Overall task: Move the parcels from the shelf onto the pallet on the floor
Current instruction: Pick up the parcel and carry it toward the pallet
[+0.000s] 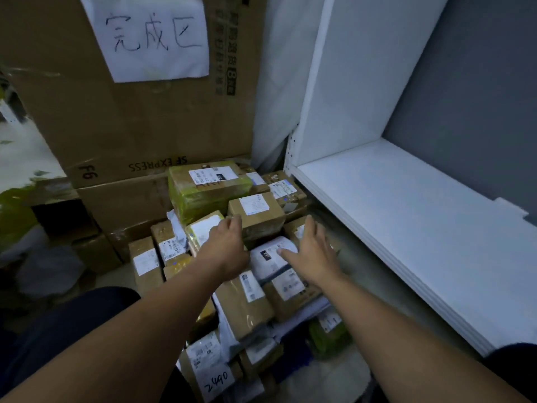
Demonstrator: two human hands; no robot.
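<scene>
Several parcels lie heaped low on the floor, most of them brown cartons with white labels. A yellow-green taped box [207,187] sits at the back of the heap, and a brown carton [255,212] lies in front of it. My left hand [225,244] reaches over a small labelled parcel [203,228], its fingertips at the brown carton's left edge. My right hand [312,251] hovers with fingers spread over a white-wrapped parcel [270,257]. Neither hand holds anything. The white shelf [421,228] on the right is bare. A blue patch [290,365] shows under the heap.
Big stacked cardboard boxes [139,120] rise behind the heap, and one bears a handwritten paper sign [151,36]. A carton marked 2490 [207,370] lies nearest me. Green and grey bags [17,216] sit to the left. A grey wall stands behind the shelf.
</scene>
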